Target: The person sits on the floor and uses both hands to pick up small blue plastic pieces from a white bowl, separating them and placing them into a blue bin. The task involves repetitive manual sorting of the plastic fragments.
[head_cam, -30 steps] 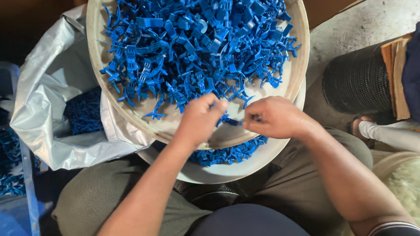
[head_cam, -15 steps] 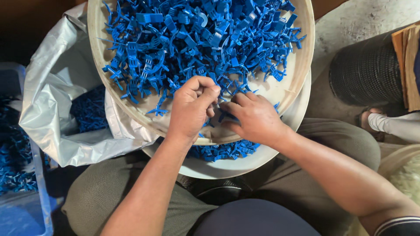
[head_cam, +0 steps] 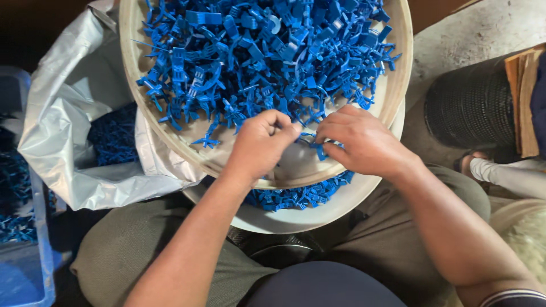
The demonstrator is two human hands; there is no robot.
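A wide beige round tray point(head_cam: 398, 85) rests over my lap and carries a heap of small blue plastic pieces point(head_cam: 267, 57). Beneath it sits a white bowl point(head_cam: 352, 199) with more blue pieces point(head_cam: 296, 196) in it. My left hand point(head_cam: 259, 148) and my right hand point(head_cam: 364, 142) meet at the near edge of the heap, fingertips almost touching. Both pinch a small blue plastic piece point(head_cam: 311, 140) that shows between them; most of it is hidden by the fingers.
A silver plastic bag point(head_cam: 62, 113) holding blue pieces point(head_cam: 114, 133) lies at the left, beside a blue crate point(head_cam: 23, 278). At the right stand a black mesh cylinder point(head_cam: 472, 105) and another person's foot point(head_cam: 489, 167) on the concrete floor point(head_cam: 478, 34).
Both hands have drawn together and moved slightly up toward the heap's edge; the right hand came left to meet the left hand over the blue piece.
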